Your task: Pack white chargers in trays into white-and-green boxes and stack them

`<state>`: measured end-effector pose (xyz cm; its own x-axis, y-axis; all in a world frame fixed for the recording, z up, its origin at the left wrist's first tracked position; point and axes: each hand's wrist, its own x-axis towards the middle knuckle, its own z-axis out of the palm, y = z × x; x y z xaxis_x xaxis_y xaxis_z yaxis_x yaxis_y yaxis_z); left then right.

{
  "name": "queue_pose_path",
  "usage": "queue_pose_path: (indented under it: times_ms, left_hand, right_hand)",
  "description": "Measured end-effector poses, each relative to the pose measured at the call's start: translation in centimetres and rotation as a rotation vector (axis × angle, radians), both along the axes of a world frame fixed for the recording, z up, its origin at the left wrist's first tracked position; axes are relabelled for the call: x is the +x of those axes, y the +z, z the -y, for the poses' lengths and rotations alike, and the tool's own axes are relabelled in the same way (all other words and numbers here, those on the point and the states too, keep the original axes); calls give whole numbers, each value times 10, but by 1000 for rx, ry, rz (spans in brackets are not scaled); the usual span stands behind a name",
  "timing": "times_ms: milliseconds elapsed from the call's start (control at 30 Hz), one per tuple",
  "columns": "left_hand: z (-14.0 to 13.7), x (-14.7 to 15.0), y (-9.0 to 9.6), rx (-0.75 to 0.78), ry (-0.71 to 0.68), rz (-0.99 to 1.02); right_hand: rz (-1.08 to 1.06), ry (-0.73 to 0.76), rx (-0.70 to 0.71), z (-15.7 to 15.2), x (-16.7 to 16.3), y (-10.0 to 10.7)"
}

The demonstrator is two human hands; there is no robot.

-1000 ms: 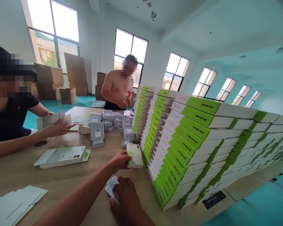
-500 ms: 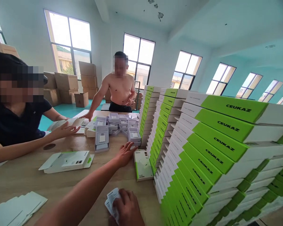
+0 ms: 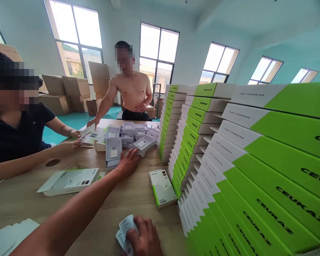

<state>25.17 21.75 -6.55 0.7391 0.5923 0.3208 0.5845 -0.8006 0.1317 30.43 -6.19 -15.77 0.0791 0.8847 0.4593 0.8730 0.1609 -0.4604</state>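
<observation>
Your left hand (image 3: 128,161) has shifted left, away from the closed box (image 3: 162,188), and the tray (image 3: 151,139) by your fingers, straight half a second ago, now lies askew. It is pale, shallow and squared-off, with a white square (image 3: 142,144) showing inside, and it sits at the near right of a loose heap of similar trays, toward the far side of the surface (image 3: 138,202). Your left fingertips appear to meet its near edge; you reach with bent, slightly parted fingers, but I cannot tell how firm that grip is.

Near you, your right hand (image 3: 144,237) pinches a few small cards (image 3: 126,224), white with fine print, slightly fanned, with rounded corners. The closed box, white with a green edge, lies flat just left of the tall stacks (image 3: 200,135) of green-and-white boxes. Left of your forearm lies a white carton (image 3: 69,180) with its flaps out.
</observation>
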Motion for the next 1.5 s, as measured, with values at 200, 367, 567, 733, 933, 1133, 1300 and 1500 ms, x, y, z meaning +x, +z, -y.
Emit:
queue_pose_path:
  times_ms: [200,367,567,733,933,1133,1300,1500]
  left_hand:
    - [96,19,-13,-100,-302,-17]
    - [96,35,-11,-239,-446,-30]
    - [93,34,-9,-248,-549,-25]
    - [112,32,-5,-257,-518,-69]
    - [144,-23,33,-247,-372,-71]
    - [87,-154,62,-263,203,-211]
    - [44,-205,75,-340,408,-382]
    - [94,-188,75,-309,465,-351]
  right_hand:
    - [-60,-31,-92,3,-7,1]
    - [-124,32,-141,7,-2,15]
    - [-91,45,-178,9,1,25]
    - [1,9,-124,11,0,25]
    - [74,-15,-105,12,6,22]
    - [17,22,-45,15,12,29]
    - [-58,15,-87,15,13,39]
    - [-256,-38,-128,14,18,56]
